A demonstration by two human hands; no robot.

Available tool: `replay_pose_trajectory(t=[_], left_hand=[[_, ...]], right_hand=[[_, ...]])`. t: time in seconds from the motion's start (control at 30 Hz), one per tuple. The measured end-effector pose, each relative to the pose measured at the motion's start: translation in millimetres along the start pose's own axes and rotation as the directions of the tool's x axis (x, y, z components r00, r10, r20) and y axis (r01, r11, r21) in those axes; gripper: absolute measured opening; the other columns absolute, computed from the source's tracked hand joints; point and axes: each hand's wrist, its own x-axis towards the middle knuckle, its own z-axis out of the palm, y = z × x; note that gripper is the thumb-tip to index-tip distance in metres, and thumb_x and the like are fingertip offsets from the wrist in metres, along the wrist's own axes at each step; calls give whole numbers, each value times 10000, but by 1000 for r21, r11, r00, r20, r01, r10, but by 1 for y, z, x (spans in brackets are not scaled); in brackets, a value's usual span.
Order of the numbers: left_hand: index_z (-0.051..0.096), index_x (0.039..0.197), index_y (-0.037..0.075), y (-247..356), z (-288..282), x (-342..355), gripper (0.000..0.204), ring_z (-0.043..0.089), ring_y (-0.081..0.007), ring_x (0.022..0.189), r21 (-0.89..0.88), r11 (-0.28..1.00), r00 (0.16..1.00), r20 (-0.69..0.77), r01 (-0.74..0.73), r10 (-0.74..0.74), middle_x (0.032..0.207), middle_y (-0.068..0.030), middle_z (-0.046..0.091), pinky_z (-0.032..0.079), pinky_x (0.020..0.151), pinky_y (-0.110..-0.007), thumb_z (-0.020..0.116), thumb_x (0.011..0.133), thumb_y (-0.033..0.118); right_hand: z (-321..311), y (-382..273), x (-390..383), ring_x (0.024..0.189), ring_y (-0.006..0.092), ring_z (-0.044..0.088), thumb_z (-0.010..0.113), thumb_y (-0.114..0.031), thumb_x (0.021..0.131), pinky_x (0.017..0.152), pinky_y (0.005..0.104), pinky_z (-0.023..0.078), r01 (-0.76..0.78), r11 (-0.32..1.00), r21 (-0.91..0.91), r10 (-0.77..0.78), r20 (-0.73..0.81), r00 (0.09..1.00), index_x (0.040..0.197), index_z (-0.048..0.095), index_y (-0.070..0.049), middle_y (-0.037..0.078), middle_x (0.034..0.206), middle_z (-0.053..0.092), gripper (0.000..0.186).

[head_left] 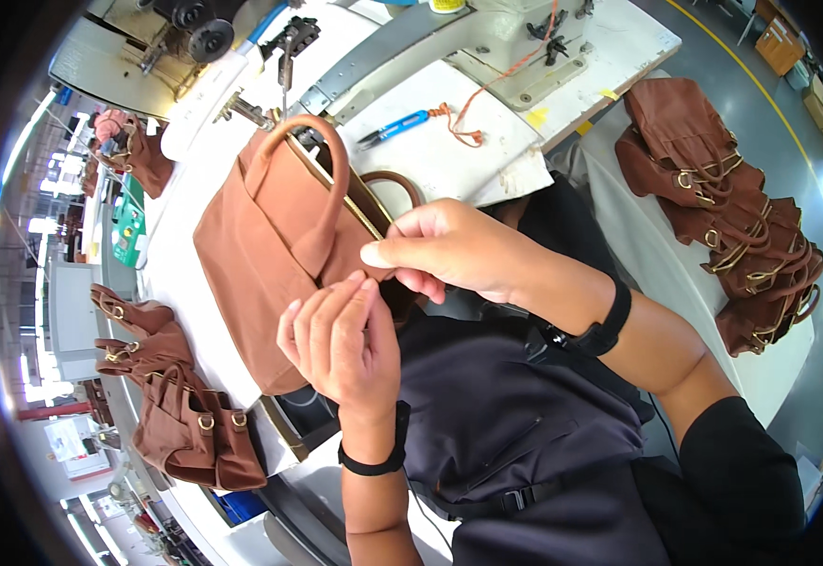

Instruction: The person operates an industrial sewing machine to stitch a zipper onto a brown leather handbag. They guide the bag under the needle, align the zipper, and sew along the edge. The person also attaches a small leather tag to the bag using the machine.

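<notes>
A brown handbag (246, 245) with two rolled handles and a gold zipper along its opening sits tilted on the sewing table, near the centre. My right hand (430, 245) pinches the bag's edge at the lower end of the zipper, thumb on top and other fingers curled round beneath. Just left and below it, my left hand (341, 340) has its fingers bent and closed at the bag's front edge, fingertips close to my right thumb; the exact thing between them is too small to make out.
Sewing machine parts (289, 42) stand at the top, beside a blue tool (397, 127) with orange cord. More brown bags lie at the lower left (180, 424) and on a right-hand table (676, 141). A person in pink (109, 127) is far upper left.
</notes>
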Motion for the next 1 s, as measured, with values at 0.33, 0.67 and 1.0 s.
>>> replay_pose_trajectory(t=[0.33, 0.67, 1.0], left_hand=[[726, 948, 125, 1, -4, 0, 209, 725, -204, 932, 26, 999, 1000, 20, 18, -19, 1001, -21, 782, 467, 986, -396, 821, 812, -2], [716, 990, 116, -1, -7, 8, 257, 711, -220, 922, -41, 999, 997, 78, -22, 25, 1025, -28, 765, 464, 985, -400, 824, 794, -10], [674, 1254, 39, -17, -17, 123, 414, 497, -304, 1377, 15, 878, 698, 613, -479, 370, 1420, -80, 596, 339, 1181, -533, 703, 893, 241]], right_hand=[[-6, 10, 7, 649, 34, 495, 703, -278, 1011, 600, 218, 417, 181, 971, -159, -162, 122, 979, 795, 621, -64, -40, 689, 574, 314], [12, 47, 14, 773, -3, 522, 669, -163, 1041, 671, 204, 440, 384, 910, 154, -386, -21, 922, 836, 626, -62, -63, 807, 617, 233], [25, 43, 11, 650, -10, 402, 707, -205, 1017, 541, 215, 323, 434, 897, 82, -424, -117, 898, 749, 536, -81, -95, 699, 484, 341]])
